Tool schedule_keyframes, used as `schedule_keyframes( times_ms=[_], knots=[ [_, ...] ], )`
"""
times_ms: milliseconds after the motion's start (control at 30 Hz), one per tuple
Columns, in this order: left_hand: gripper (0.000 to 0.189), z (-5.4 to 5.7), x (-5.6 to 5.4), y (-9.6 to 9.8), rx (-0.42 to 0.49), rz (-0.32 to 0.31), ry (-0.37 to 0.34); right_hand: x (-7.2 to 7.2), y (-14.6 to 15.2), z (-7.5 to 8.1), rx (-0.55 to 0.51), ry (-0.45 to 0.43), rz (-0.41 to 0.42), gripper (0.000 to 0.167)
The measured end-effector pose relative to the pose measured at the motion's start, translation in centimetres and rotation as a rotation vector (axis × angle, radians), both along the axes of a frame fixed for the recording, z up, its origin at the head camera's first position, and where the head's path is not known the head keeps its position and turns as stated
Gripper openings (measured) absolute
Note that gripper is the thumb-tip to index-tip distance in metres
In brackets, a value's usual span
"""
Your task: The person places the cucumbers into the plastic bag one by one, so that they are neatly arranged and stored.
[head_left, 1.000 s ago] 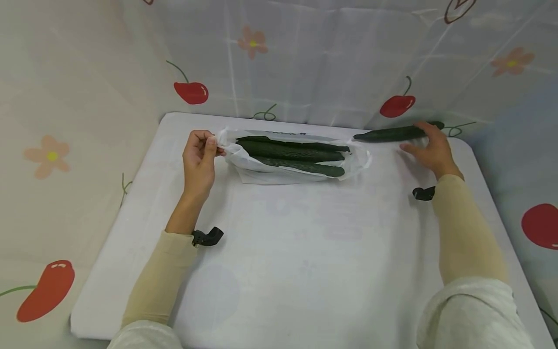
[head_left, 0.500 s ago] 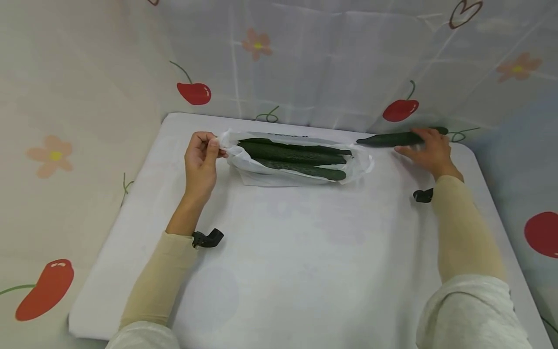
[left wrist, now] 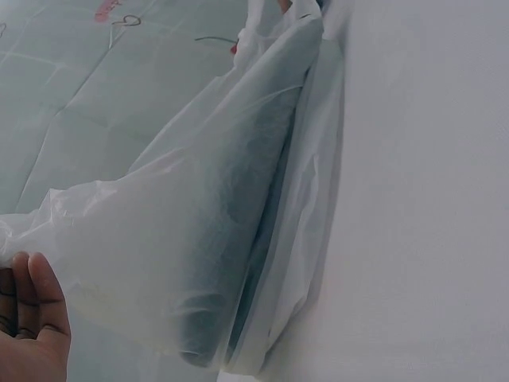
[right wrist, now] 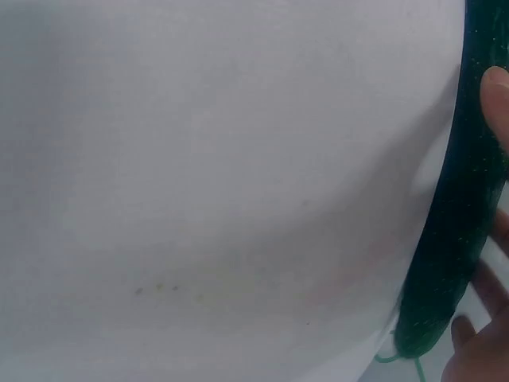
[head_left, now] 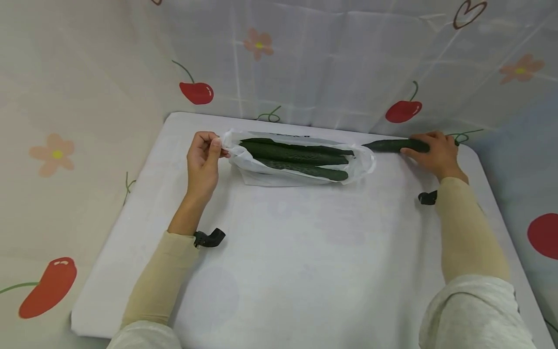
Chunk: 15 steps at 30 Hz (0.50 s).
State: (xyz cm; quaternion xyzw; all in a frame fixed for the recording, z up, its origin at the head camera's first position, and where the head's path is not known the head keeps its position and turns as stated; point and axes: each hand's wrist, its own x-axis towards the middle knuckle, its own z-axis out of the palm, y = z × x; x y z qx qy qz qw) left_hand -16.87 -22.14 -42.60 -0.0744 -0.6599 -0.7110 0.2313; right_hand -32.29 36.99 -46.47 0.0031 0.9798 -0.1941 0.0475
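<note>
My left hand (head_left: 203, 167) pinches the left end of a thin white plastic bag (head_left: 279, 180) lying near the table's back edge. Inside the bag's open mouth several long dark green cucumbers (head_left: 296, 155) lie side by side, running left to right. In the left wrist view the bag (left wrist: 143, 255) is drawn out toward the left fingertips, with dark shapes showing through the plastic. My right hand (head_left: 441, 155) grips another cucumber (head_left: 389, 145) to the right of the bag. The right wrist view has the thumb on one side of this cucumber (right wrist: 457, 207) and fingers on the other.
A white-covered table (head_left: 301, 261) with rounded corners spreads out below both arms. Behind it hangs a printed curtain (head_left: 322, 63) with cherries and flowers, close to the table's back edge. Similar printed sheets stand at the left and right.
The right hand has closed round the loose cucumber and brought it slightly toward the front and right. The left hand keeps its pinch on the bag, and the bagged cucumbers lie as before.
</note>
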Motion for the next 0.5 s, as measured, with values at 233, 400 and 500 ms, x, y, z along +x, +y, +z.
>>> schedule_keyframes(
  times_ms=[233,400,500],
  knots=[
    [0.005,0.10,0.00,0.16,0.001,-0.002,0.006,-0.01,-0.25,0.00,0.037,-0.004,-0.034,0.081],
    [0.012,0.19,-0.01,0.13,-0.010,-0.002,0.008,0.07,-0.07,-0.40,0.022,0.026,-0.002,0.069],
    [0.013,0.15,0.05,0.13,-0.009,0.001,0.004,0.14,-0.04,-0.64,0.033,0.035,0.025,0.068]
  ],
)
